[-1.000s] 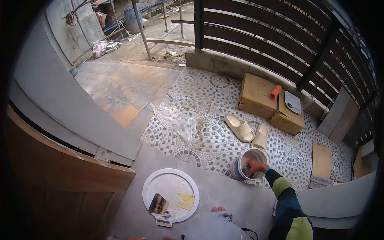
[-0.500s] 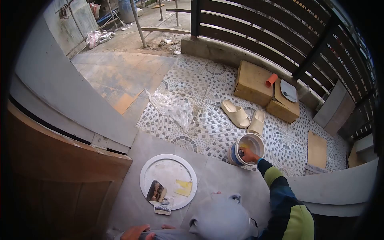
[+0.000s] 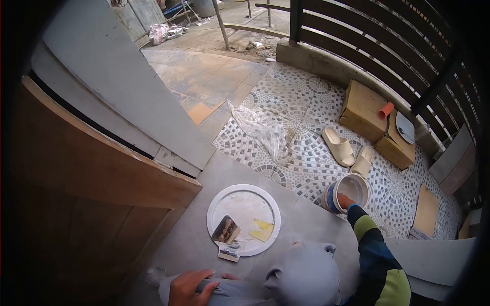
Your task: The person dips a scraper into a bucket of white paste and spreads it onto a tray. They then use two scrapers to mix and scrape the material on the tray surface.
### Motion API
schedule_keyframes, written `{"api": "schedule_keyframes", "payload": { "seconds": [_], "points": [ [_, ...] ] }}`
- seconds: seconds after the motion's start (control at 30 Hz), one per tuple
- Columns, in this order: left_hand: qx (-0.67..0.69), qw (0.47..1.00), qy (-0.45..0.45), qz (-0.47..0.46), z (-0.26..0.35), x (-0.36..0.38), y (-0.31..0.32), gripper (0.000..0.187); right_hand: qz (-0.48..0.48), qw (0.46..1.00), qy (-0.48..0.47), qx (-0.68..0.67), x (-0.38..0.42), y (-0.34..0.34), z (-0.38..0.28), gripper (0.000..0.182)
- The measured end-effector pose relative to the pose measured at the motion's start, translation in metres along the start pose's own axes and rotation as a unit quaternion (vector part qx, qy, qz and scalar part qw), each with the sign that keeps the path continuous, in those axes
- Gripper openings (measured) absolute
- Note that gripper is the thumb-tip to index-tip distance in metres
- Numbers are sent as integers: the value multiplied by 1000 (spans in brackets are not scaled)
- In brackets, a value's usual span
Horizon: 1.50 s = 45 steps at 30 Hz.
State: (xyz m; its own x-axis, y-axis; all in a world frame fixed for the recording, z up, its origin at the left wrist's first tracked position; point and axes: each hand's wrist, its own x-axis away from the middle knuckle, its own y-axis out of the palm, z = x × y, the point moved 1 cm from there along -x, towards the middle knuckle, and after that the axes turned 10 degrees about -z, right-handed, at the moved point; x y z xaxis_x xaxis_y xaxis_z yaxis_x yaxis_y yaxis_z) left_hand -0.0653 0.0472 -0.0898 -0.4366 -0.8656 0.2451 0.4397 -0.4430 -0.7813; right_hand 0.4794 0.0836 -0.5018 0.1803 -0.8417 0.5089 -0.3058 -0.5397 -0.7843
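My right hand (image 3: 346, 200) reaches into a white and blue bucket (image 3: 331, 198); its fingers are down inside, and whether they hold anything is hidden. At the bottom edge my left hand (image 3: 190, 288) rests against grey cloth (image 3: 240, 293), thumb and fingers apart. In front of me a round white lid (image 3: 245, 201) lies on the grey floor. On it are a dark-stained block (image 3: 225, 229) and a yellow scraper blade (image 3: 261, 230). A smaller smeared blade (image 3: 230, 251) overlaps the lid's near rim.
Beige slippers (image 3: 339, 148) sit beyond the bucket. Cardboard boxes (image 3: 363, 111) with an orange cup (image 3: 386, 110) stand by the slatted fence (image 3: 357, 38). Clear plastic sheeting (image 3: 260, 130) lies on the patterned tiles. A wooden door (image 3: 97, 204) is at the left.
The view has shifted, so the scene sits farther right and more of my left hand shows. My right hand has gone deeper into the bucket, and its fingers are now hidden.
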Motion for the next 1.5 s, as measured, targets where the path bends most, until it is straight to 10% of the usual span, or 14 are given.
{"api": "schedule_keyframes", "payload": {
  "seconds": [0.33,0.67,1.07,1.13,1.17,1.27,1.33,1.4,1.5],
  "points": [
    [22,1000,-13,6,5,-2,-1,25,102,974,200,-41,7,-54,-41,20],
    [9,1000,-11,10,6,0,0,25,63,982,70,-164,18,-25,-7,25],
    [9,1000,-17,20,8,2,-2,26,189,947,241,-98,38,-74,-41,30],
    [8,1000,-5,19,6,2,-1,27,215,965,109,-106,58,-76,-47,40],
    [8,1000,-7,20,5,2,0,27,51,968,149,-194,67,-84,-51,54],
    [8,1000,-3,12,4,2,-1,27,-20,965,156,-210,74,-99,-58,62],
    [5,1000,-1,7,6,0,-2,26,10,973,149,-178,78,-101,-65,66],
    [5,1000,-1,9,5,0,-1,26,308,938,107,-121,89,-113,-78,61],
    [1,1000,-1,12,4,1,1,25,426,884,109,-160,99,-119,-103,55]
  ]
}}
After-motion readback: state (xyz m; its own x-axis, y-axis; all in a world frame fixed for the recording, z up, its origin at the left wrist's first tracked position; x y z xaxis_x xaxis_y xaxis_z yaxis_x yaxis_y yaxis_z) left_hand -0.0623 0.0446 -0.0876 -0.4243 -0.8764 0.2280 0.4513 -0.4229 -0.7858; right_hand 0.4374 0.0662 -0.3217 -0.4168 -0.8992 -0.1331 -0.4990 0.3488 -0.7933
